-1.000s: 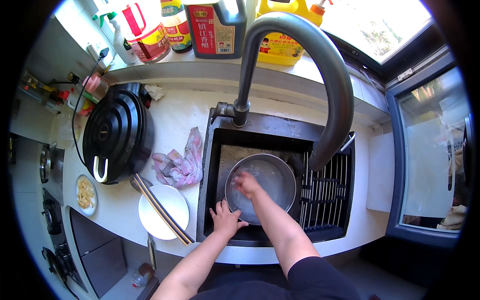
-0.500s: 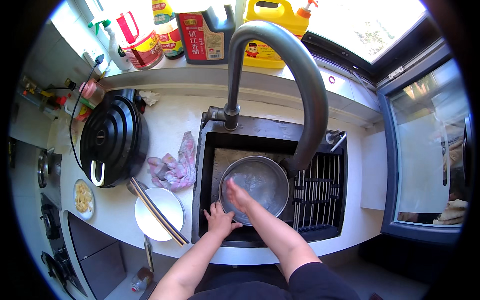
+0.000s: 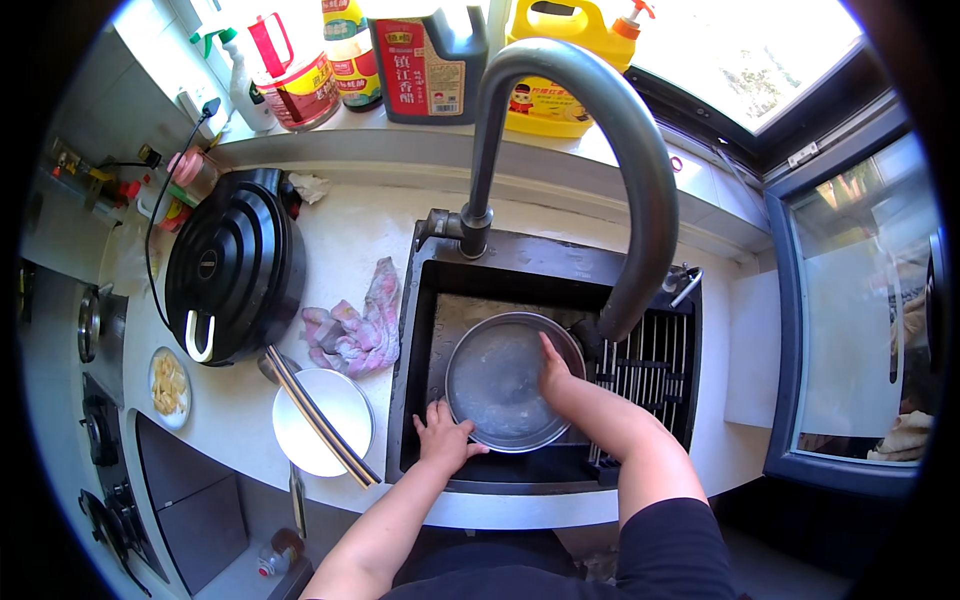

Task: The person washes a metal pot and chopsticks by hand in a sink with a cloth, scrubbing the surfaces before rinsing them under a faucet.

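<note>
A round metal basin [image 3: 505, 390] sits in the dark sink [image 3: 425, 330], its inside greyish and wet-looking. My left hand [image 3: 442, 440] is at the basin's lower left rim, fingers spread and thumb along the outer edge, seemingly without a grip. Inside the basin, against its right wall, is my right hand [image 3: 555, 375]. It shows edge-on with fingers stretched out, and I see nothing held in it. Above the sink arches a dark faucet [image 3: 640, 200], its outlet end right of the basin.
Right of the basin lies a drying rack [image 3: 650, 370]. Left on the counter are a pinkish cloth [image 3: 355, 330], a white bowl [image 3: 320, 435] with chopsticks [image 3: 320, 415] across it, a black electric pan [image 3: 235, 270] and a plate of pale food [image 3: 170, 388]. An open window [image 3: 850, 300] stands right.
My right hand has swung from the basin's left-middle across to its right wall. The stirred water surface now looks calmer. My left hand stays at the lower left rim.
</note>
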A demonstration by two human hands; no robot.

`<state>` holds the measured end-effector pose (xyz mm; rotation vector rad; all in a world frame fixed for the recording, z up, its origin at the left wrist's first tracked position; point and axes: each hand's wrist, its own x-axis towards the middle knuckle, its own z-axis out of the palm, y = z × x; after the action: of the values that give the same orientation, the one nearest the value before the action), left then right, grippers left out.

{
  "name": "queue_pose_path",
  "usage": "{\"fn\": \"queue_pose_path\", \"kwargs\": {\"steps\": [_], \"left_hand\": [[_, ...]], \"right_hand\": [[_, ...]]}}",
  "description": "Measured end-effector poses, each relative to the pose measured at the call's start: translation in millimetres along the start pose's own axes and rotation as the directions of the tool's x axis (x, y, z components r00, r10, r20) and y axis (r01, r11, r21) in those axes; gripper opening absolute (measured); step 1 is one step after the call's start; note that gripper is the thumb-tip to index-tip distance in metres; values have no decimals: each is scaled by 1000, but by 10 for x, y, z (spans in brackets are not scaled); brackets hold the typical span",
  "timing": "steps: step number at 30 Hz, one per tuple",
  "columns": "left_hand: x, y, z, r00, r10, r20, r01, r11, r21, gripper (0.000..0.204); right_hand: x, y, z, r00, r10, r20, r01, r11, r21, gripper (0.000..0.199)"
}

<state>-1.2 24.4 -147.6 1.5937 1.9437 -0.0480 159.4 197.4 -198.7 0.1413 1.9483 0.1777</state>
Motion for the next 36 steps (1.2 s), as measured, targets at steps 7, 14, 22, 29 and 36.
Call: {"fn": "queue_pose_path", "kwargs": {"steps": [7, 14, 22, 29, 36], "left_hand": [[-13, 14, 14, 1000, -11, -13, 11, 1000, 1, 47], [0, 28, 7, 1000, -8, -4, 8, 1000, 6, 47], [-3, 18, 22, 1000, -11, -9, 11, 1000, -6, 47], [9, 46, 21, 998, -48, 28, 49, 998, -38, 48], [-55, 117, 50, 998, 14, -68, -2, 983, 186, 48]], "right_hand": [[536, -218, -293, 924, 208, -321, -292, 926, -241, 50], [979, -493, -110, 819, 262, -511, -120, 948, 294, 46], [778, -247, 283, 943, 323, -76, -236, 812, 533, 44], [355, -617, 269, 995, -48, 85, -27, 694, 720, 43], [625, -969, -256, 975, 138, -177, 80, 522, 849, 39]]}}
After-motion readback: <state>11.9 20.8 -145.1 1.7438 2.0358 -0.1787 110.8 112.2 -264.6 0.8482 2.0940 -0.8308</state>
